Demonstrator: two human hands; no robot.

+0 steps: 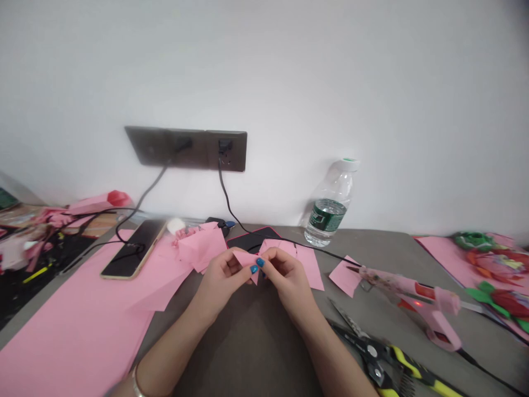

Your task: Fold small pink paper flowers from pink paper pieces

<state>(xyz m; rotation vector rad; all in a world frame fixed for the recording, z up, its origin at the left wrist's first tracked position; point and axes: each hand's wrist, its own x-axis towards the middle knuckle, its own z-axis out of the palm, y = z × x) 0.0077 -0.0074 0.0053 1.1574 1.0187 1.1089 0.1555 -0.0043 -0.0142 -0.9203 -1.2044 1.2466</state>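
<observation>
My left hand [223, 275] and my right hand [285, 273] meet over the grey table [248, 342], fingers pinched together. Between them they hold a small folded piece of pink paper [244, 259], its point sticking out to the left above my left thumb. Both thumbs have blue nails and press on the paper. Just behind the hands lie more folded pink paper pieces [202, 245] and a flat pink square [309, 267].
A large pink sheet [78, 325] covers the table's left side, with a phone [134, 248] on a cable. A pink glue gun [413, 295], scissors and yellow-handled pliers [384, 358] lie right. A water bottle [330, 204] stands by the wall. Paper flowers [491, 270] sit far right.
</observation>
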